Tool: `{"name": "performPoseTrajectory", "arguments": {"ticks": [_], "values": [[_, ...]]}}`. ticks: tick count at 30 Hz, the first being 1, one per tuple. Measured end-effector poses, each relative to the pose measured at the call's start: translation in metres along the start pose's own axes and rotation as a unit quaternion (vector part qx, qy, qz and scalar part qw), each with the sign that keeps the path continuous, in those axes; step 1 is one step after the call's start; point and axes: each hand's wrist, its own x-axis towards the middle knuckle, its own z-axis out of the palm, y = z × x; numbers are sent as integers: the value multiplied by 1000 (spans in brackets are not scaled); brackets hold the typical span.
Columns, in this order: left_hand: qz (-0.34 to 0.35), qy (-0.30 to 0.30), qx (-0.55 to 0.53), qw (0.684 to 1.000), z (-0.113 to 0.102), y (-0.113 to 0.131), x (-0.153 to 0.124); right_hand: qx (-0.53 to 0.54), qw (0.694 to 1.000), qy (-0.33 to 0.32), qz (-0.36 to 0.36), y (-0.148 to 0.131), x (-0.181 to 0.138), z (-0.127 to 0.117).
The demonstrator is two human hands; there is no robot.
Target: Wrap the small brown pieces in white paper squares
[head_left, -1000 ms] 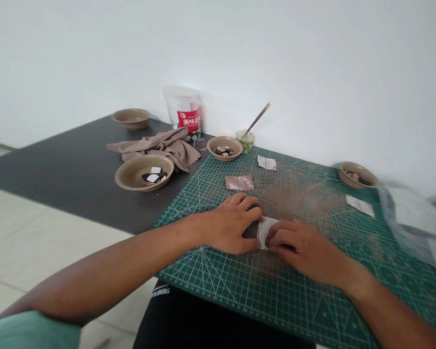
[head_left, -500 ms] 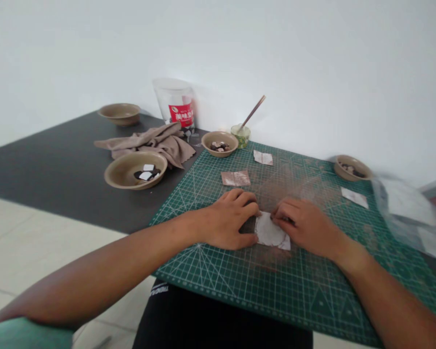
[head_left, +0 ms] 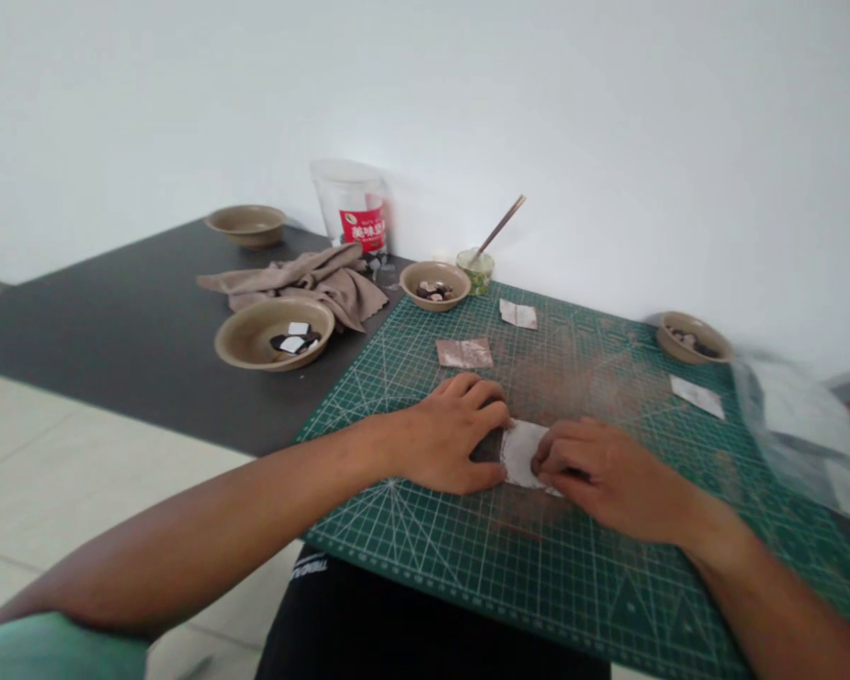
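Observation:
A small whitish square sheet with worn, dark-marked edges lies flat on the green cutting mat. My left hand holds its left side down, thumb at the near corner and bent fingertips at the far one. Over the sheet's right part, my right hand has its fingers pinched together, the tips touching the surface. Whatever small thing those fingers hold is hidden. Brown smudges spread over the mat around both hands.
Beyond my hands lie a brown-smeared square and whitish squares. Bowls with dark pieces stand at the back, beside a green cup holding a stick. Leftward are a cloth, more bowls and a clear jar.
My right hand has slid nearer to me across the sheet and now covers more of its right part. My left hand keeps its place on the left edge. The view has shifted slightly.

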Motion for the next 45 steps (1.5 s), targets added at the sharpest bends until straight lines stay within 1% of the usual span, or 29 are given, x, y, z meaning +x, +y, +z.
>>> {"name": "performPoseTrajectory", "arguments": {"ticks": [2,4,6,8,10,12,14,15,17,18,21,23,24,27,28,29,31,33,35,38,39,41,43,45], "values": [[2,-2,1,1000,0,0,0,-12,1000,22,1,-1,2,3],[-1,1,5,1000,1,-1,0,-30,998,55,25,2,5,3],[-4,6,8,1000,1,-2,0,-32,996,68,46,6,5,0],[-2,8,6,1000,1,-2,0,-7,998,49,37,5,2,-2],[2,5,2,1000,1,-1,0,25,999,21,11,0,0,1],[4,1,1,1000,1,-1,0,37,999,17,-8,-5,2,5],[2,1,5,1000,1,-1,0,14,999,30,1,-4,6,7],[0,2,7,1000,1,-1,0,-1,999,39,17,-2,7,6],[-3,5,7,1000,1,-1,0,-13,998,47,47,4,8,2],[-3,6,5,1000,1,-1,0,-10,998,45,48,6,6,0],[2,5,-2,1000,0,0,0,29,999,-3,14,3,3,-1],[5,4,-1,1000,0,0,0,42,999,-10,-4,-3,4,2],[5,5,2,1000,0,0,0,35,999,-2,-5,-5,6,4],[4,11,7,1000,1,-1,0,-9,999,24,38,-2,10,1],[2,12,7,1000,1,-1,0,-13,998,22,50,0,10,-3],[2,12,6,1000,1,-1,0,-9,999,7,49,1,8,-6],[3,8,1,1000,1,0,0,12,999,-35,27,1,5,-9],[6,7,-2,1000,1,0,0,25,998,-55,-4,-2,5,-7],[6,10,0,1000,1,0,1,8,999,-30,-11,-4,8,-3],[3,16,4,1000,2,-1,0,-43,998,24,29,0,12,-1],[2,17,4,1000,2,-1,0,-49,998,25,41,1,11,-2],[4,17,3,1000,3,-1,0,-35,999,-1,39,2,8,-5],[7,14,1,1000,3,-1,0,-6,1000,-28,7,-2,6,-5],[7,11,1,1000,3,-1,1,-1,1000,-22,-18,-6,8,-2]]}}
